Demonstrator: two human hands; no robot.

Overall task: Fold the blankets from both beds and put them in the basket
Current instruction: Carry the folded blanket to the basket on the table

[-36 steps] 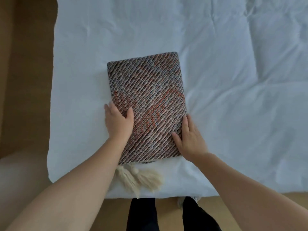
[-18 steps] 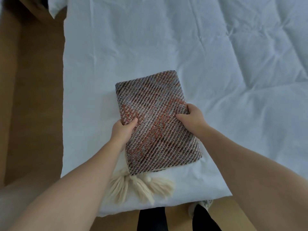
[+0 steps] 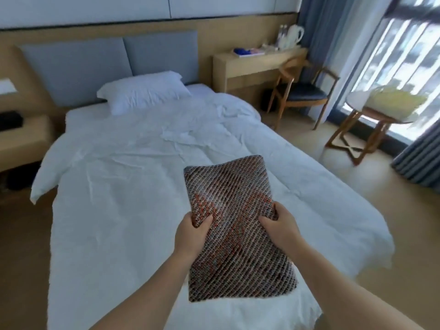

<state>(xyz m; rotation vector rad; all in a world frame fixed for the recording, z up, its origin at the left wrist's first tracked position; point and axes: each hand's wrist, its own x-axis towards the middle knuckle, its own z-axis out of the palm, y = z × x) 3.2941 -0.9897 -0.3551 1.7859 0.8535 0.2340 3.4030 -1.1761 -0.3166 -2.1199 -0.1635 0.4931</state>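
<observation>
A folded woven blanket (image 3: 234, 225) is held above the near end of a white bed (image 3: 133, 186), its left edge pinched by the left hand (image 3: 191, 234) and its right edge by the right hand (image 3: 281, 228), thumbs on top.

Before me a white bed (image 3: 142, 186) with one pillow (image 3: 142, 91) meets a blue padded headboard (image 3: 107, 60). To my right stand a wooden desk (image 3: 257, 65), a chair (image 3: 307, 94) and a round table (image 3: 352, 101) by a bright window (image 3: 404, 51) with blue curtains (image 3: 319, 27).

Bare forearms; left hand (image 3: 191, 234), right hand (image 3: 279, 231).
</observation>
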